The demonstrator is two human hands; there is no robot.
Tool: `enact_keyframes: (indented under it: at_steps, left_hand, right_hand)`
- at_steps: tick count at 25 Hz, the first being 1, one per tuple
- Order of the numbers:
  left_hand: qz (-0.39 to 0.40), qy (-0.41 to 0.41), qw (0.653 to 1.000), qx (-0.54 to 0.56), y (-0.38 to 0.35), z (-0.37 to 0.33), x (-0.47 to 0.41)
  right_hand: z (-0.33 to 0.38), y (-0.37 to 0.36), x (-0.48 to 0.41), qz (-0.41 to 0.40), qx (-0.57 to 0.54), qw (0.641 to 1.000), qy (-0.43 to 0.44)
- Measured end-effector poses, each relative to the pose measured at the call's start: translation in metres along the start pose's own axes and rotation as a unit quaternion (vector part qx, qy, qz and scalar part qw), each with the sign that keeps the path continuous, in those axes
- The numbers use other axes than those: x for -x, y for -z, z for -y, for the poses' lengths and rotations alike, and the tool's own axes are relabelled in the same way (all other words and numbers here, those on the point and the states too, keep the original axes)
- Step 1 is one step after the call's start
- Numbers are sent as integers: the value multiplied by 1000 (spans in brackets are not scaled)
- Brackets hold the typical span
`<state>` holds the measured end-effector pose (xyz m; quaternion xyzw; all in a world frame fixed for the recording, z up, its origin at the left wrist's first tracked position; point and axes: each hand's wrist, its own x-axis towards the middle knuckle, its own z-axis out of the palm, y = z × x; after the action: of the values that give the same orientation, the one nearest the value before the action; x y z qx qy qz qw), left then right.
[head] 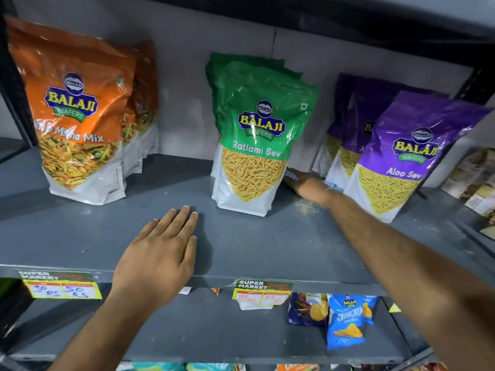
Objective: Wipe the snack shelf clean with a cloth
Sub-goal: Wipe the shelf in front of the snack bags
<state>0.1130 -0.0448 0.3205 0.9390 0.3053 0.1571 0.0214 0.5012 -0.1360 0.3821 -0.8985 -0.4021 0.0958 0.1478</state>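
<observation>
The grey snack shelf [80,236] holds upright snack bags. My left hand [160,253] lies flat on its front part, fingers straight, holding nothing. My right hand [301,182] reaches deep between the green Ratlami Sev bag [254,145] and the purple Aloo Sev bag [396,162]. It presses flat on a pale blue cloth [291,173], which shows only at the fingertips and beside the wrist. The fingertips are partly hidden behind the green bag. A patch of pale crumbs [305,207] lies on the shelf just in front of the right wrist.
Orange mix bags [77,113] stand at the left, with more purple bags [356,121] behind the front one. Price tags [261,293] hang on the shelf's front edge. The lower shelf [187,330] carries small blue chip packets [345,319]. Boxes [474,180] sit at far right.
</observation>
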Motion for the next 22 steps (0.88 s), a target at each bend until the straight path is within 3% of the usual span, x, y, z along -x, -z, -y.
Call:
enact_keyframes:
  at_steps: [5, 12, 19, 22]
  left_hand:
    - [1, -1, 1000, -6, 0, 0, -1]
    - [12, -1, 1000, -15, 1, -1, 0]
    - [22, 1, 1000, 0, 4, -3, 0]
    - [24, 1, 1000, -1, 6, -3, 0]
  right_hand:
    - [-12, -7, 43, 35, -28, 998, 51]
    - [-1, -7, 18, 25, -39, 999, 4]
    - [-28, -18, 100, 65, -34, 981, 182]
    - [-22, -15, 96, 42, -88, 989, 114]
